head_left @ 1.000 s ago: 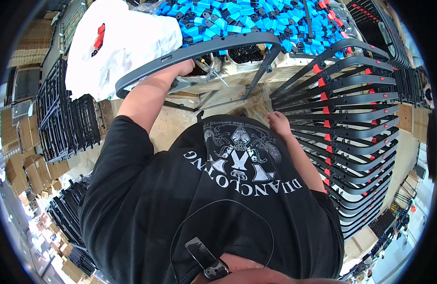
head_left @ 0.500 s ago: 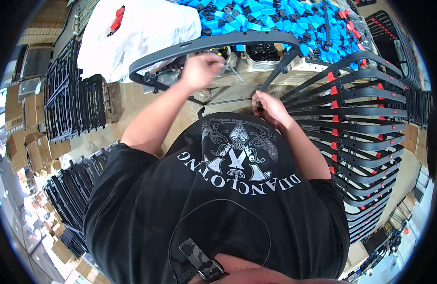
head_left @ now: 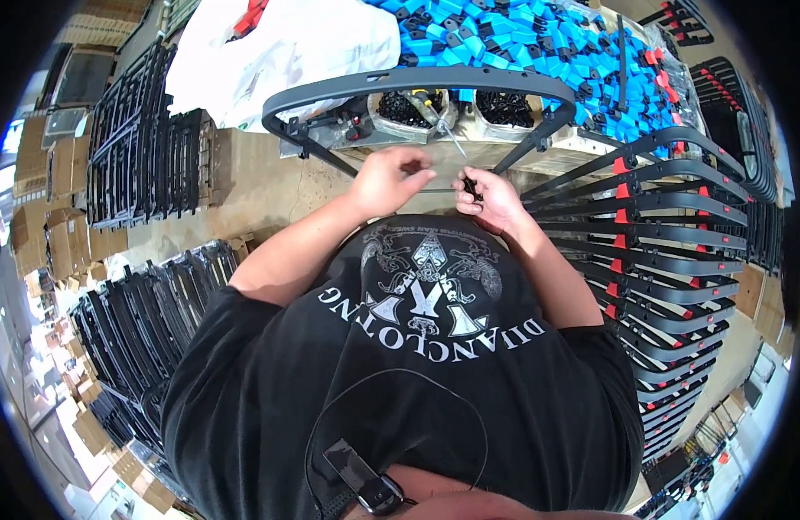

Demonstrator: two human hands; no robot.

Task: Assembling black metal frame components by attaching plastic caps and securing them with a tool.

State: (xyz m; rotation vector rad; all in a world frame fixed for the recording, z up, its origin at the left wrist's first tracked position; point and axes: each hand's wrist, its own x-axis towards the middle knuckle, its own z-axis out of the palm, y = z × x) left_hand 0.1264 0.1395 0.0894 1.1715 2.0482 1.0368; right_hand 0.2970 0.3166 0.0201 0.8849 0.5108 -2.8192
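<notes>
In front of my body a black tubular frame (head_left: 417, 82) stands with its rounded end away from me. My left hand (head_left: 390, 182) is inside the frame's outline, its thumb and fingers apart and nothing visible between them. Close by on the right, my right hand (head_left: 488, 201) is closed on a small black part (head_left: 471, 187), mostly covered by the fingers. Beyond my hands, a screwdriver (head_left: 424, 98) with a yellow and black handle lies across a tub of small black parts (head_left: 398, 111), its shaft pointing toward me. A second tub (head_left: 504, 111) holds similar black pieces.
A heap of blue and black plastic pieces (head_left: 504, 39) covers the bench at the far side, beside a white plastic sheet (head_left: 287, 61). On the right, several black frames with red pieces (head_left: 669, 234) are stacked. More black frames (head_left: 149, 156) and cardboard boxes (head_left: 68, 160) stand left.
My left hand has drawn back toward me from over the tub, uncovering the screwdriver. My right hand has turned its palm upward, showing the small black part. The whole view has shifted slightly.
</notes>
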